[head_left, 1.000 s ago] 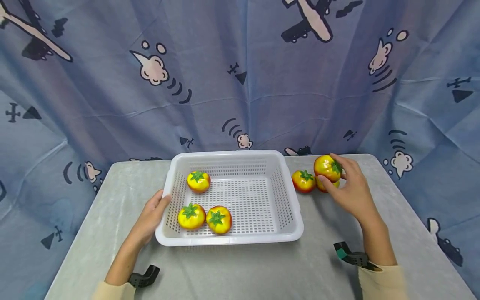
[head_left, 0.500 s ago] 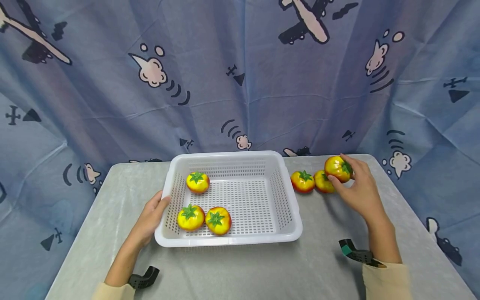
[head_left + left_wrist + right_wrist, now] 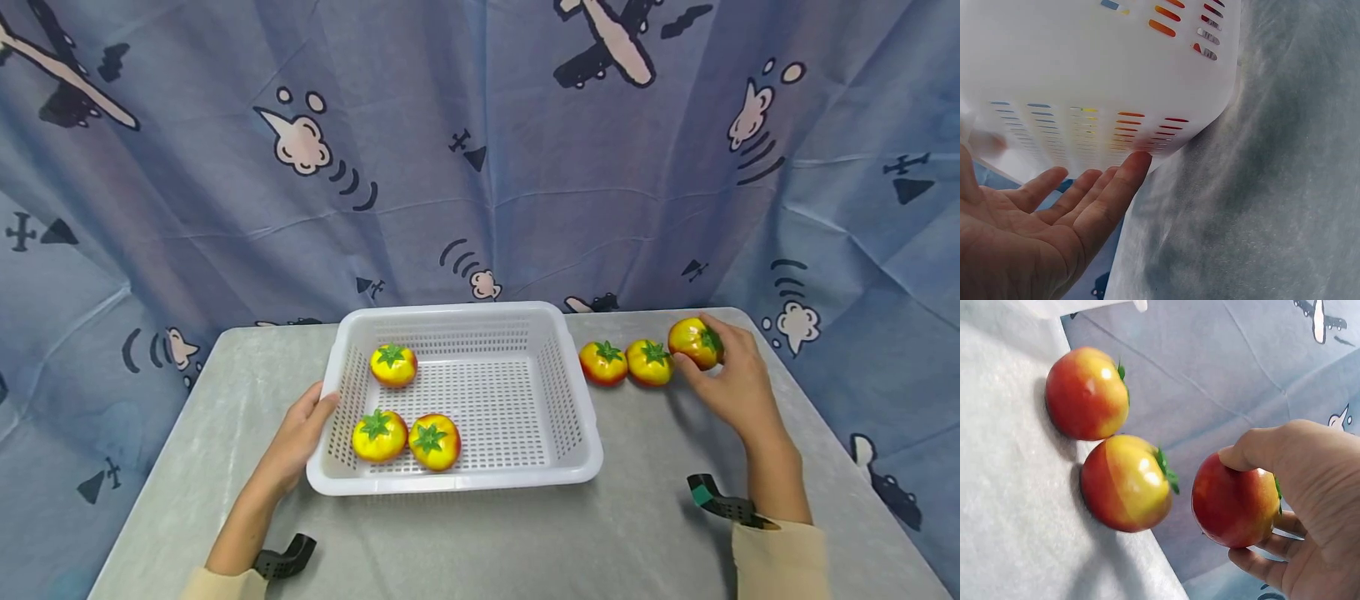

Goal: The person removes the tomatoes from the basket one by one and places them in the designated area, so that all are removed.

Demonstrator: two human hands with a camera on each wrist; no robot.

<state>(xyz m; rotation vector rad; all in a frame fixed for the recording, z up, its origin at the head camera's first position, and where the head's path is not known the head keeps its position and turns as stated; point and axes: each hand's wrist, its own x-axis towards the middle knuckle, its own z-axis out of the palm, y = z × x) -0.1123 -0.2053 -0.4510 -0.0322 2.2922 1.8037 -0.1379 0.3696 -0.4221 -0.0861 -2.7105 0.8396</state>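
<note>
My right hand (image 3: pixel 731 379) holds a glossy red-and-yellow tomato (image 3: pixel 694 342) with a green leafy top, thumb on one side and fingers on the other. In the right wrist view this held tomato (image 3: pixel 1234 500) sits apart from two others. Those two, a nearer tomato (image 3: pixel 650 362) and one beside the basket (image 3: pixel 603 363), stand side by side on the table. At the left end of the white plastic basket (image 3: pixel 457 482), my left hand (image 3: pixel 302 433) grips the rim with the thumb over it. The left wrist view shows its fingers (image 3: pixel 1113 200) against the outer wall.
Inside the basket lie three tomatoes: one at the back left (image 3: pixel 393 366), one at the front left (image 3: pixel 379 436) and one next to it (image 3: pixel 435 442). A grey table (image 3: pixel 480 542) carries everything. Behind its far edge hangs a blue curtain (image 3: pixel 420 167) printed with planes.
My right hand has moved right with its tomato, from over the second table tomato to beyond it, uncovering that one. The left hand keeps its place on the basket.
</note>
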